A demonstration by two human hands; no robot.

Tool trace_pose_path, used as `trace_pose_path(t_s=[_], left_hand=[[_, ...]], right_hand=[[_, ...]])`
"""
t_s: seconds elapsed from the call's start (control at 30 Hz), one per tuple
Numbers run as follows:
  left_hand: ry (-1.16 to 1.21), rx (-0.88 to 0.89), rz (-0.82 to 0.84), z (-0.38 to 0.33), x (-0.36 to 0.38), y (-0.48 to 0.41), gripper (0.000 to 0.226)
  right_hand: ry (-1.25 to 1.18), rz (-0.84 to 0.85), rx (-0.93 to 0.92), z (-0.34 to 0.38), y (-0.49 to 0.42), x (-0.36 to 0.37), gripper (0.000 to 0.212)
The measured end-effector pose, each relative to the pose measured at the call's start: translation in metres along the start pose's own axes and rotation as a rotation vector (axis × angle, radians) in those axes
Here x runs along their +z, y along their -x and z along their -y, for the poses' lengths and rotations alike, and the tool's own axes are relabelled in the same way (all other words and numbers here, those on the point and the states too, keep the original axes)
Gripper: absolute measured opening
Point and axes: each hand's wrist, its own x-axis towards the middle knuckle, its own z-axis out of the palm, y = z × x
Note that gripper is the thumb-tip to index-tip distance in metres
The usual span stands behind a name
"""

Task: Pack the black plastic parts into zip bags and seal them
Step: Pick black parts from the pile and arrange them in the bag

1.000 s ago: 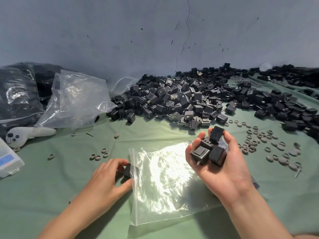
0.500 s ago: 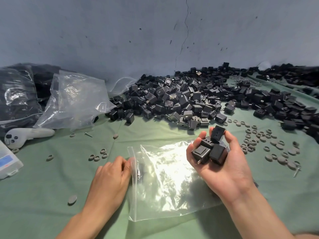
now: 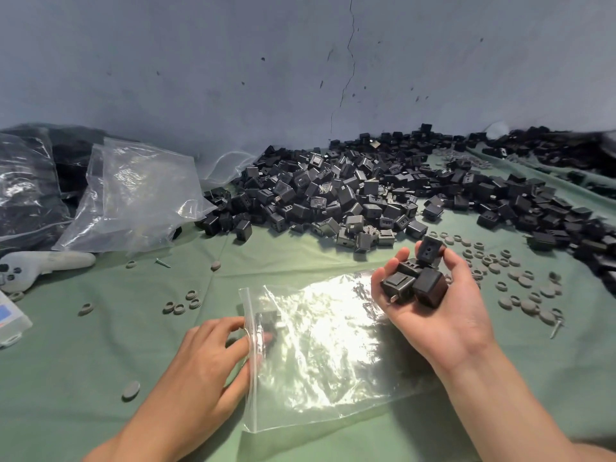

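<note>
Zip bag (image 3: 333,355) lies flat on the green tabletop (image 3: 100,361), one black part (image 3: 267,323) just inside its mouth. Left hand (image 3: 200,371) has its fingers (image 3: 230,328) at that mouth; I cannot tell whether they pinch the part. Right hand (image 3: 443,315), palm up with fingers curled, cups a cluster of black parts (image 3: 413,283) above the bag's far corner.

Grey rings (image 3: 525,282), white controller (image 3: 50,261), green cloth (image 3: 83,378)

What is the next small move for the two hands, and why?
Probably the right hand should carry its black parts left to the zip bag mouth, where the left hand is at the opening. One part already lies inside; the handful sits over the bag's closed end.
</note>
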Motion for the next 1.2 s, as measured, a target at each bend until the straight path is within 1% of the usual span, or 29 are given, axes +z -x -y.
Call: trace_pose_path(t_s=[0.07, 0.17, 0.3, 0.4, 0.47, 0.53, 0.6, 0.7, 0.77, 0.87, 0.9, 1.0, 1.13, 1.2], left_hand=[[-0.009, 0.007, 0.04, 0.001, -0.004, -0.006, 0.057], [0.0, 0.04, 0.083, -0.003, -0.007, -0.018, 0.056], [0.05, 0.084, 0.134, -0.012, -0.005, -0.032, 0.065], [0.028, 0.118, 0.176, -0.016, -0.001, -0.039, 0.054], [0.035, 0.146, 0.165, -0.016, 0.002, -0.045, 0.042], [0.03, 0.181, 0.148, -0.017, 0.005, -0.052, 0.039], [0.024, 0.211, 0.138, -0.018, 0.01, -0.059, 0.048], [0.023, 0.184, 0.167, -0.021, 0.021, -0.068, 0.062], [0.028, 0.183, 0.209, -0.023, 0.028, -0.068, 0.075], [0.048, 0.199, 0.205, -0.03, 0.026, -0.068, 0.096], [0.061, 0.197, 0.209, -0.033, 0.024, -0.067, 0.099], [0.108, 0.115, 0.213, -0.042, 0.018, -0.065, 0.087], [0.09, 0.114, 0.169, -0.039, 0.023, -0.069, 0.101], [0.105, 0.088, 0.139, -0.04, 0.026, -0.072, 0.095]], right_hand=[[0.001, 0.004, -0.01, 0.005, -0.003, 0.003, 0.039], [0.013, 0.0, -0.029, 0.014, -0.01, 0.011, 0.042], [0.097, -0.011, -0.046, 0.02, -0.025, 0.018, 0.038], [0.131, -0.009, -0.019, 0.019, -0.033, 0.016, 0.038], [0.13, -0.005, 0.003, 0.017, -0.037, 0.015, 0.04], [0.126, 0.011, 0.015, 0.017, -0.039, 0.013, 0.041], [0.128, 0.041, 0.021, 0.017, -0.04, 0.013, 0.043], [0.129, 0.07, 0.02, 0.02, -0.039, 0.015, 0.044], [0.116, 0.078, 0.017, 0.021, -0.038, 0.015, 0.046], [0.104, 0.078, 0.014, 0.025, -0.037, 0.015, 0.043], [0.103, 0.08, 0.015, 0.026, -0.037, 0.014, 0.042], [0.096, 0.091, 0.02, 0.03, -0.036, 0.014, 0.039], [0.082, 0.09, 0.013, 0.032, -0.035, 0.015, 0.04], [0.075, 0.089, 0.014, 0.032, -0.035, 0.015, 0.041]])
